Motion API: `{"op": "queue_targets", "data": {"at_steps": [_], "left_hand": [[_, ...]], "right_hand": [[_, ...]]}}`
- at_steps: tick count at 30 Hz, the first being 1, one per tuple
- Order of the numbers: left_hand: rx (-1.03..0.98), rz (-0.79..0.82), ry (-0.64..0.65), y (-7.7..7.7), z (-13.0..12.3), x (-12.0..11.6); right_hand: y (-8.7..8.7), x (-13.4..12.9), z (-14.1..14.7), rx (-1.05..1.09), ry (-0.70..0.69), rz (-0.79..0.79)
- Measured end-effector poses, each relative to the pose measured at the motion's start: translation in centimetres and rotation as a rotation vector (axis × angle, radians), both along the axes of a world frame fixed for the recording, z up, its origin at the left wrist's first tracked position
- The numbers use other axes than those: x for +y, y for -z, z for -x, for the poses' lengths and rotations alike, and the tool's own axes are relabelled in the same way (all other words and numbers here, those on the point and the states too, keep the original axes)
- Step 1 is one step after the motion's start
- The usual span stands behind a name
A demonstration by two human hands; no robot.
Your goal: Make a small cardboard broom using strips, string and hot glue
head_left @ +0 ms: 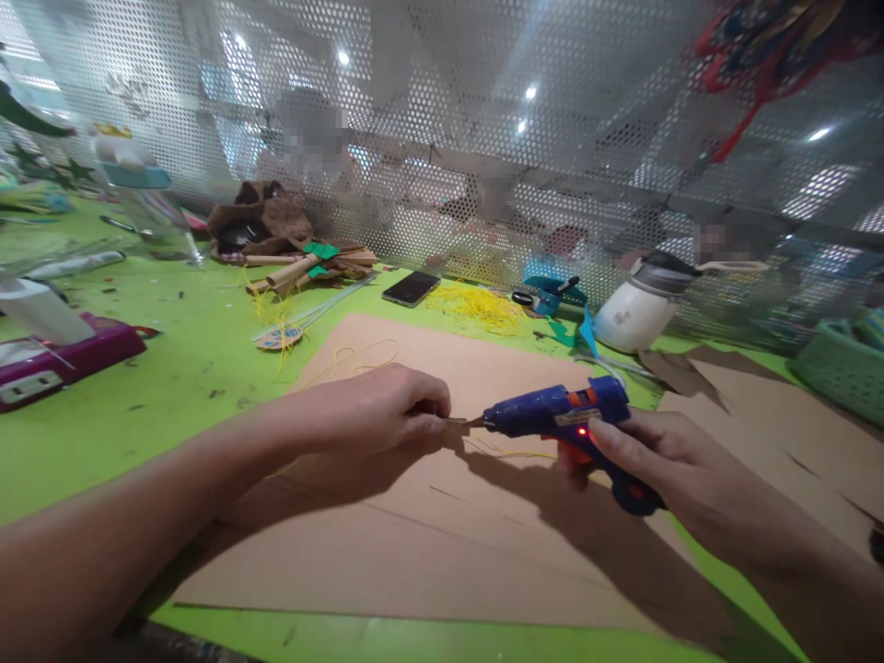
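Far edge: perforated panel (pixel 442 198) walls us off; phone (pixel 412 288), yellow strands (pixel 480 308) and white flask (pixel 632 313) crowd its foot. Right edge: green basket (pixel 839 368) blocks. Left: we have a low passage over the tabletop (pixel 200 359) between power strip (pixel 75 359) and brown sheet (pixel 428 562); our left forearm (pixel 207 460) bars it nearer us.

Left fingers (pixel 429 422) pinched together; right hand (pixel 649 451) curled, thumb extended

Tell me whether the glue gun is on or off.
On, it appears: a small red light glows on the side of the blue glue gun, in the right hand.
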State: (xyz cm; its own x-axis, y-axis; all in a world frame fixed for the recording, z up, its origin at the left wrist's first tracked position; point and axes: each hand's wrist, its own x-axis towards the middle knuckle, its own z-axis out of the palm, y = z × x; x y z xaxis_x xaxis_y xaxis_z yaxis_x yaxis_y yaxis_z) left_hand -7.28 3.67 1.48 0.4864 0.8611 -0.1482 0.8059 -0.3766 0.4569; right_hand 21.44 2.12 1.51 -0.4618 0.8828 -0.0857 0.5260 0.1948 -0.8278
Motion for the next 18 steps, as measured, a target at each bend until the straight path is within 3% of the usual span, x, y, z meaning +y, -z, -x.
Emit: {"op": "queue_targets", "data": {"at_steps": [6,11,18], "left_hand": [[-0.060,0.058,0.098,0.00,0.37,0.72],[-0.166,0.249,0.049,-0.02,0.41,0.63],[-0.274,0.365,0.059,-0.36,0.11,0.56]], "right_hand": [[-0.04,-0.31,-0.08,0.001,-0.033,-0.045],[0.00,-0.60,0.13,0.004,-0.008,-0.092],[-0.06,-0.64,0.05,-0.023,-0.046,-0.153]]}}
